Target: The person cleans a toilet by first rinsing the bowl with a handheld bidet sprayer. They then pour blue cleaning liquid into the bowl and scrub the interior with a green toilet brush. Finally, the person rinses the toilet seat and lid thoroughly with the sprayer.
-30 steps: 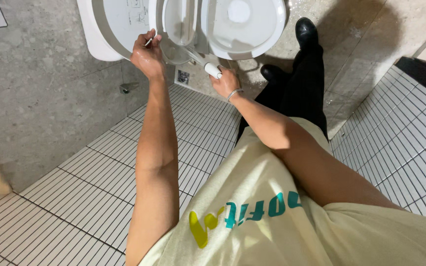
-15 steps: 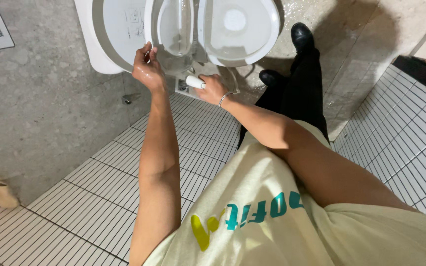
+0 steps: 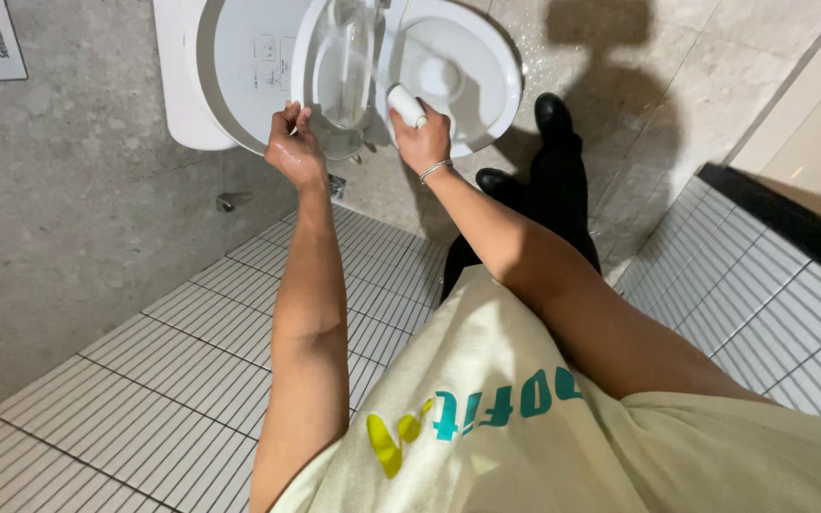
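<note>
The person bends over a white toilet, both arms stretched out to it. The left hand is clenched on the near edge of the lifted seat ring, fingers curled over the rim and thumb beneath; it looks wet. The right hand is wrapped around a small white cylinder, whose rounded end sticks out above the knuckles. What the cylinder is cannot be told. It sits just past the fingertips of that hand, over the edge of the bowl and just beside the seat ring. A thin bracelet circles the right wrist.

Judging by the grip, the work in hand is at the toilet itself — one hand steadies the hinged part while the other brings the cylinder to the porcelain. The step looks to be underway rather than finished. A further move would call for the left hand to keep the seat from swinging, and for the right to turn its wrist so that the cylinder's free end meets the surface squarely.

Below the wrists lie the pale tiled floor and, beyond the right forearm, black shoes.
</note>
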